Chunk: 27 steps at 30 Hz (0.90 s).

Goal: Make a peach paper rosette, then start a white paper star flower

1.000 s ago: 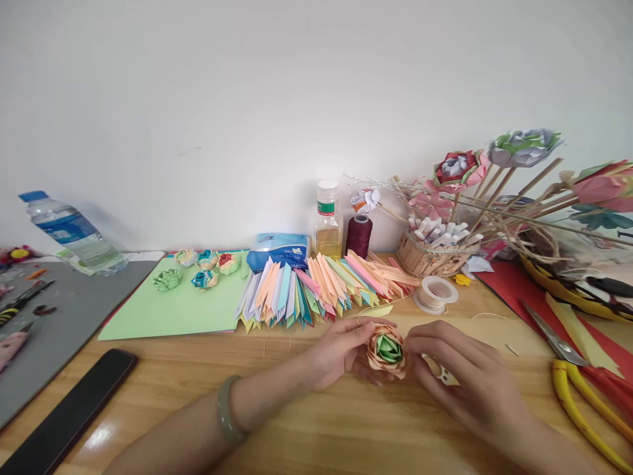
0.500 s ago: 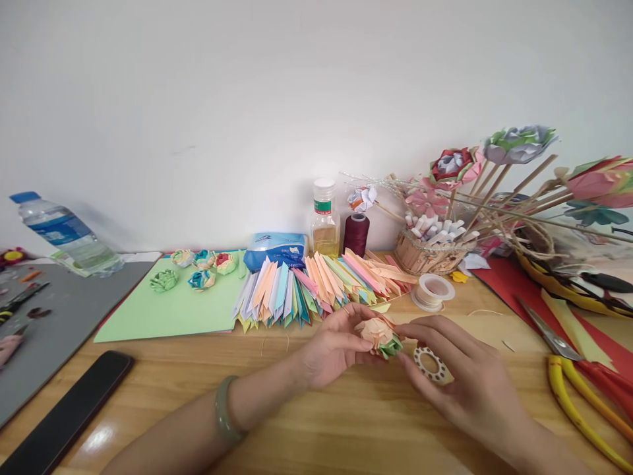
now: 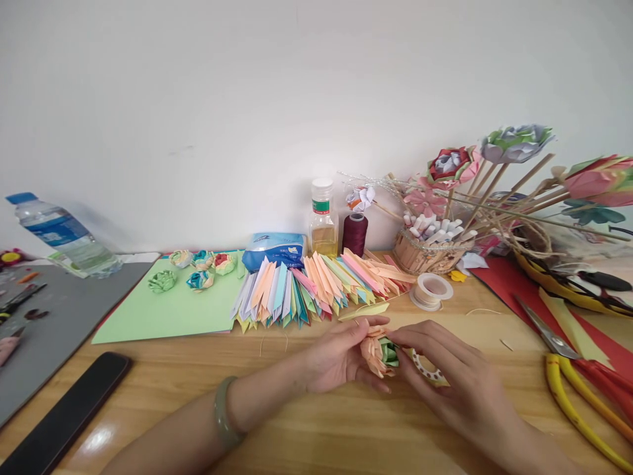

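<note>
My left hand (image 3: 339, 356) and my right hand (image 3: 452, 382) both grip a small folded paper flower (image 3: 378, 353), peach outside with a green centre, held just above the wooden table (image 3: 316, 429). The flower is turned on its side between my fingertips. A small white ring-shaped tape roll (image 3: 429, 371) lies under my right fingers. A green bracelet (image 3: 222, 415) sits on my left wrist.
A fan of folded coloured paper strips (image 3: 316, 287) lies just beyond my hands, with a thread spool (image 3: 431, 290), a green sheet carrying finished small flowers (image 3: 198, 274), a tissue pack (image 3: 275, 249), bottles, a basket of stick flowers (image 3: 430, 254), scissors (image 3: 548, 333) and yellow pliers (image 3: 578, 402) at right, and a phone (image 3: 64, 415) at left.
The flower has been rotated in my hands from facing up, green centre showing, to lying on its side. The white tape roll under my right hand has come into view.
</note>
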Each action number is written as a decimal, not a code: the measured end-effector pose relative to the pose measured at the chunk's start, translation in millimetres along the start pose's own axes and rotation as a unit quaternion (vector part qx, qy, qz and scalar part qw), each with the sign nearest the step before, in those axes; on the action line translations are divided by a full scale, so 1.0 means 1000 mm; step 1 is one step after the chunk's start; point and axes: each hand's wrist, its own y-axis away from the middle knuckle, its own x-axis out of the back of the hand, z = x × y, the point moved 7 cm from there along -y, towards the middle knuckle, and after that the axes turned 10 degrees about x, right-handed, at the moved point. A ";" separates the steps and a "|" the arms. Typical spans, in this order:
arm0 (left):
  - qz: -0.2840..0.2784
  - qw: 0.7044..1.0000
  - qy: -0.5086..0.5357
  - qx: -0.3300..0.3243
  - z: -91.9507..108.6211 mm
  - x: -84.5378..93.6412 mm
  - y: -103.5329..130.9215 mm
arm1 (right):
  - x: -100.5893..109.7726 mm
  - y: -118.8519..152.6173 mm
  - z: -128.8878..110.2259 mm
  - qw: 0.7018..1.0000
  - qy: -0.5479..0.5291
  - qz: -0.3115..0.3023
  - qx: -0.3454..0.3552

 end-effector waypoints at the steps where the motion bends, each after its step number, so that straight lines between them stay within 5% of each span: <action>1: 0.003 1.000 0.000 -0.004 0.001 0.000 0.001 | 0.001 0.000 0.001 1.000 0.002 0.008 -0.006; 16: 0.005 0.997 -0.049 -0.058 0.013 -0.006 0.004 | 0.011 0.003 0.002 0.999 0.020 0.048 -0.013; 21: 0.033 0.990 -0.077 -0.115 0.021 -0.005 0.007 | 0.011 0.002 0.018 0.978 -0.100 0.040 -0.178; 27: 0.046 0.982 -0.090 -0.163 0.026 -0.005 0.010 | -0.012 0.015 0.040 0.878 -0.268 -0.008 -0.396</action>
